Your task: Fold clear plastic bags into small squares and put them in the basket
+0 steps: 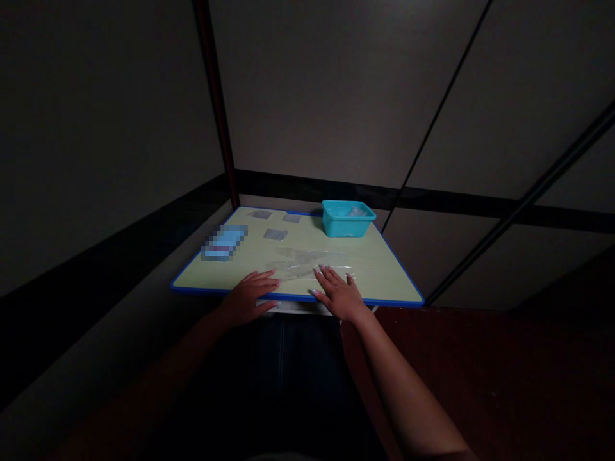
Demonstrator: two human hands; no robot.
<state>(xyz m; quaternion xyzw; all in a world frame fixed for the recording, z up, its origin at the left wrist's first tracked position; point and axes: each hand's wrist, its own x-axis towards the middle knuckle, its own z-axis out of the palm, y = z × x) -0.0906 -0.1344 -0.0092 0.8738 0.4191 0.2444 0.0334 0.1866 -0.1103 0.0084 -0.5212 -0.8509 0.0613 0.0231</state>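
Observation:
A clear, crinkled plastic bag or sheet [302,264] lies flat on the pale yellow table [384,272], close to its front edge. My right hand [340,296] rests on the near right part of the plastic with its fingers spread. At the left end of the plastic, my left hand [250,298] lies over the table edge, fingers stretched out and thumb apart. Neither hand grips anything. Whether the left fingertips touch the plastic I cannot tell.
Several small grey flat squares, one of them a grey square [275,234], lie toward the back left. A turquoise basket [348,225] with clear plastic inside stands at the back right. A blurred blue item [225,243] lies at the left edge. Walls [312,96] close in behind.

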